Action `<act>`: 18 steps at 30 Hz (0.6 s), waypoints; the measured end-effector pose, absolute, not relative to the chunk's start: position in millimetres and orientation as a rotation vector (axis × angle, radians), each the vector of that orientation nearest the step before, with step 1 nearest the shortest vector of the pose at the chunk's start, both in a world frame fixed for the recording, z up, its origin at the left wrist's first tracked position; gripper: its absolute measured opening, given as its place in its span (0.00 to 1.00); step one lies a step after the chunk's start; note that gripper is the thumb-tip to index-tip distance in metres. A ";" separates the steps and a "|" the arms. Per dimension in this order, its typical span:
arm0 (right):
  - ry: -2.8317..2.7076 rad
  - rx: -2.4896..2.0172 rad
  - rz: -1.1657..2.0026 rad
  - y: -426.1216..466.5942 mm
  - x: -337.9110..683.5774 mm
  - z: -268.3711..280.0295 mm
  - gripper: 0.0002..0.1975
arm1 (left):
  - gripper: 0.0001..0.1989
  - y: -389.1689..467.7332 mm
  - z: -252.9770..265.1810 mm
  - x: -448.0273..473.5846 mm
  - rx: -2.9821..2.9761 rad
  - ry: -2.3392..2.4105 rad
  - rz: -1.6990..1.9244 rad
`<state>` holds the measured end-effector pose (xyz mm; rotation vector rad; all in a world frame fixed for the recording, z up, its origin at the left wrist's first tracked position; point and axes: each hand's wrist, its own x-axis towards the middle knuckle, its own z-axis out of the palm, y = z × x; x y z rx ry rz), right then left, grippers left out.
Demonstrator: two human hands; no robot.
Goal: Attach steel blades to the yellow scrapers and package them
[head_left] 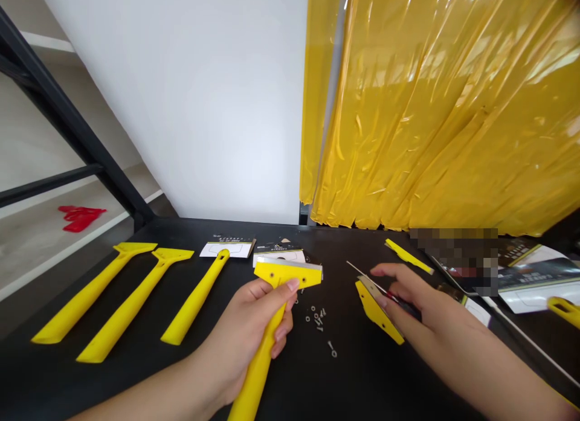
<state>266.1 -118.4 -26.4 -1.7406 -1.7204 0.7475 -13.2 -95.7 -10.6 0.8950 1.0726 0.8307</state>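
Note:
My left hand is wrapped around the neck of a yellow scraper, thumb pressed on its wide head. A pale metal strip runs along the head's far edge, and two holes show in its face. In my right hand is a thin screwdriver with a dark and red handle, its tip pointing left toward the scraper head. By my right thumb are a yellow plate with holes and a metal piece; whether the hand grips them I cannot tell. Small screws and washers lie scattered between my hands.
Two yellow scrapers and a yellow handle lie at left. Behind are printed cards. At right lie a yellow strip, printed packaging and a white cable. Yellow sheeting and a white panel stand behind.

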 end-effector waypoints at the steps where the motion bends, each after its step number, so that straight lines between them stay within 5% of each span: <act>1: -1.662 -1.699 0.832 -118.2 265.5 -24.6 0.13 | 0.21 -95.6 -10.5 -13.0 0.896 1.071 0.832; 7: -1.227 -1.263 1.330 -123.6 258.6 -11.1 0.16 | 0.21 -96.0 -9.3 -10.9 0.887 1.074 0.850; 18: -1.113 -1.108 1.316 -123.3 259.6 -14.6 0.12 | 0.21 -94.5 -10.2 -12.4 0.865 1.094 0.852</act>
